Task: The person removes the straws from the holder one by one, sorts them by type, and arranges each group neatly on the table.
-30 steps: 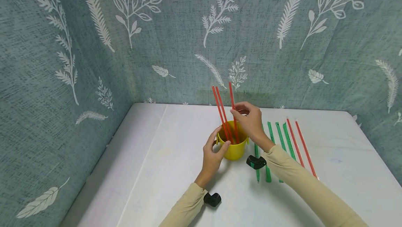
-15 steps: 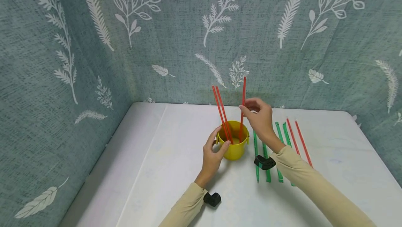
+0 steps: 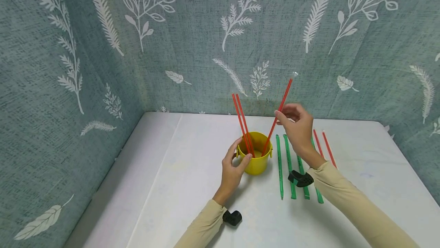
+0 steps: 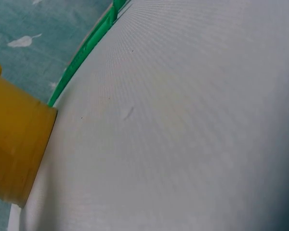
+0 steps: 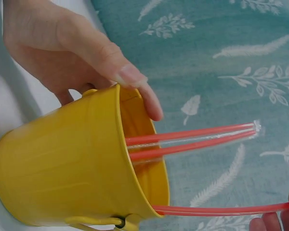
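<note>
A small yellow bucket [image 3: 256,166] stands upright on the white table, and my left hand [image 3: 232,173] grips its left side, thumb at the near rim. Two red straws [image 3: 240,118] lean left inside the bucket; the right wrist view shows clear plastic wrapping around these straws [image 5: 197,144]. My right hand [image 3: 297,129] pinches another red straw [image 3: 283,99] partway up its length. That straw slants up to the right, its lower end inside the bucket's right side. In the left wrist view only the bucket's side [image 4: 19,144] shows, with the left hand out of sight.
Several long, thin green packets [image 3: 279,168] lie side by side on the table [image 3: 192,187], right of the bucket. Beyond them are two red straws [image 3: 328,147], partly hidden by the right arm. A leaf-patterned cloth [image 3: 203,68] hangs behind.
My right hand has moved right, tilting the pinched straw's top from left-leaning to right-leaning, while its lower end stays in the bucket. The left hand and bucket have not moved.
</note>
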A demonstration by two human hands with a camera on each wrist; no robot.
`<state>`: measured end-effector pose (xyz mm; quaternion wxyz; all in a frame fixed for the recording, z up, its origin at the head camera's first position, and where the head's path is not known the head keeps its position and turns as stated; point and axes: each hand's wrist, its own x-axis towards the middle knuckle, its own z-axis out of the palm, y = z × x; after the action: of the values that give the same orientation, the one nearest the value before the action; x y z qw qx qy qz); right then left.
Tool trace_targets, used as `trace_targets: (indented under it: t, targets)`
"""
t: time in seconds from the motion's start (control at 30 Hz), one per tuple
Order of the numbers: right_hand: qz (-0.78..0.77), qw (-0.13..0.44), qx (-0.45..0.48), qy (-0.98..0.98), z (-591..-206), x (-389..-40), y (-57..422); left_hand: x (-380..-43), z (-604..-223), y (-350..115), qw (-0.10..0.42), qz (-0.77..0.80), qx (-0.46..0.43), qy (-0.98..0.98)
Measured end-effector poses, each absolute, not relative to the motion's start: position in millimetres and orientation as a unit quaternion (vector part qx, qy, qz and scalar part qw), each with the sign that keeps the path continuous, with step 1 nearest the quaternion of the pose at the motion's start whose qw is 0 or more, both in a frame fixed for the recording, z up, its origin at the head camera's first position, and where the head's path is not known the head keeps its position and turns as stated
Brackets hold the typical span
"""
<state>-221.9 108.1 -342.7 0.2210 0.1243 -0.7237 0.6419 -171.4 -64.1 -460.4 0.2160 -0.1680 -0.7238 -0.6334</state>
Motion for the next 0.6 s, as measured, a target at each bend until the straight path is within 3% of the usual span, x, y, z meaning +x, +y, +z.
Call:
trace_targets:
  t: [0.6]
  targets:
    - [0.723,0.222,0.091,-0.647,-355,-229,130,-171,-459,-63,0.211,-0.636,-0.169,-0.723]
